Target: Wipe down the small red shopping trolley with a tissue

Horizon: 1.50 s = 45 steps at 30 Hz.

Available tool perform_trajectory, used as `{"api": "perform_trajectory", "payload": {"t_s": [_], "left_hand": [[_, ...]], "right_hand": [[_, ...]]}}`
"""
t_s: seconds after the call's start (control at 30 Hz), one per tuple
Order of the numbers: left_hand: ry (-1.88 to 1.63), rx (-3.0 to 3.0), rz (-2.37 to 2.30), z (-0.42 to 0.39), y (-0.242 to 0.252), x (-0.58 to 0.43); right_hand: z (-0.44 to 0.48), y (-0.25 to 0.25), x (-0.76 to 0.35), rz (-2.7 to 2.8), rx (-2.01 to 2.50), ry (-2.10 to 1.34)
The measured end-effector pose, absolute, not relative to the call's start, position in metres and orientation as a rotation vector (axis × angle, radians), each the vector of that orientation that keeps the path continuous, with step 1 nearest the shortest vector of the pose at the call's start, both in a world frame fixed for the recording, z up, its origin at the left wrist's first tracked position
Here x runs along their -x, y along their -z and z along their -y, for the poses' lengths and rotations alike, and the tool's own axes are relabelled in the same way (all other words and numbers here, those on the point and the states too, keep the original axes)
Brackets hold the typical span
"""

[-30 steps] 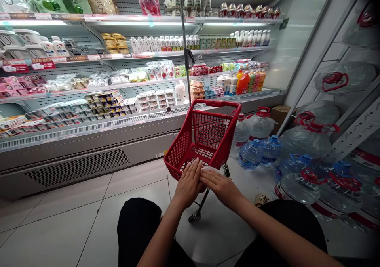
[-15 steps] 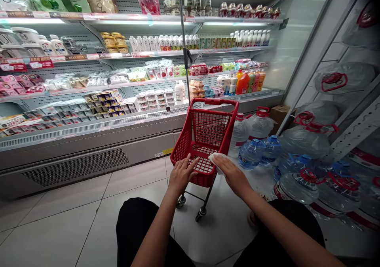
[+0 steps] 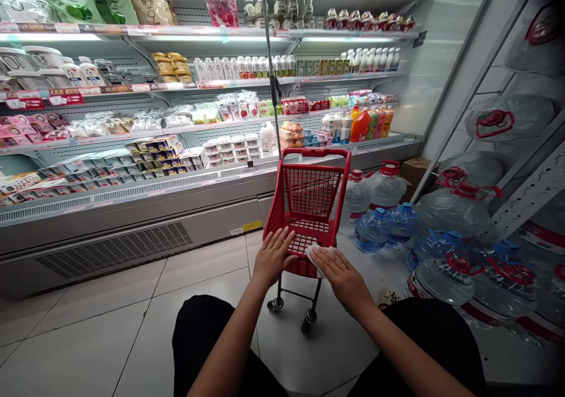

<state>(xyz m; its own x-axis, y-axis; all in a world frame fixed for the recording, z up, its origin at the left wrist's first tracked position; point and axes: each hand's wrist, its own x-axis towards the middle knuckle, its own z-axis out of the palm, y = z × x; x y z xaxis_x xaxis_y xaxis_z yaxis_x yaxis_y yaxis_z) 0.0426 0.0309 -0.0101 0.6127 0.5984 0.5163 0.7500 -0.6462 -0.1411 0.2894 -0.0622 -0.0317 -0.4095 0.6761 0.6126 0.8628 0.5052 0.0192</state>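
Observation:
In front of my knees stands a small red shopping cart (image 3: 309, 192) with lattice plastic walls, a raised handle and dark legs on caster wheels. My left hand (image 3: 271, 260) lies on the near left corner of its basket, fingers outstretched and holding nothing. On the near right corner, my right hand (image 3: 343, 273) presses a white wipe (image 3: 314, 254) against the rim. The wipe is partly hidden beneath those fingers, and its lower edge sticks out below them.
Behind the cart runs a lit refrigerated display (image 3: 189, 202) stocked with yogurt cups, bottles and bags. Blue water jugs (image 3: 373, 230) stand right of the cart, and larger clear jugs (image 3: 441, 279) crowd the floor nearer me. A metal rack (image 3: 529, 191) rises at the right.
The cart has turned slightly, its basket front and wheels shifting right. My right hand has moved down with the wipe at the near corner. My left hand now lies flatter on the rim.

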Motion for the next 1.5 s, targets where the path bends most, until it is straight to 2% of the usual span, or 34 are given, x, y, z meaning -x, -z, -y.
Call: {"api": "perform_trajectory", "payload": {"t_s": [0.2, 0.53, 0.87, 1.23, 1.5], "left_hand": [[0.582, 2.489, 1.090, -0.058, 0.007, -0.027], [0.665, 2.406, 1.207, -0.029, 0.029, -0.101], [0.673, 2.519, 0.970, -0.018, 0.014, -0.090], [0.873, 2.508, 1.051, 0.000, 0.023, -0.110], [0.641, 2.615, 0.838, -0.030, 0.002, -0.069]], "right_hand": [[0.061, 0.037, -0.317, 2.093, 1.414, 0.487], [0.047, 0.038, -0.278, 2.078, 1.359, 0.445], [0.067, 0.046, -0.380, 1.971, 1.603, 0.515], [0.056, 0.042, -0.284, 2.044, 1.373, 0.405], [0.066, 0.050, -0.371, 2.008, 1.535, 0.486]]}}
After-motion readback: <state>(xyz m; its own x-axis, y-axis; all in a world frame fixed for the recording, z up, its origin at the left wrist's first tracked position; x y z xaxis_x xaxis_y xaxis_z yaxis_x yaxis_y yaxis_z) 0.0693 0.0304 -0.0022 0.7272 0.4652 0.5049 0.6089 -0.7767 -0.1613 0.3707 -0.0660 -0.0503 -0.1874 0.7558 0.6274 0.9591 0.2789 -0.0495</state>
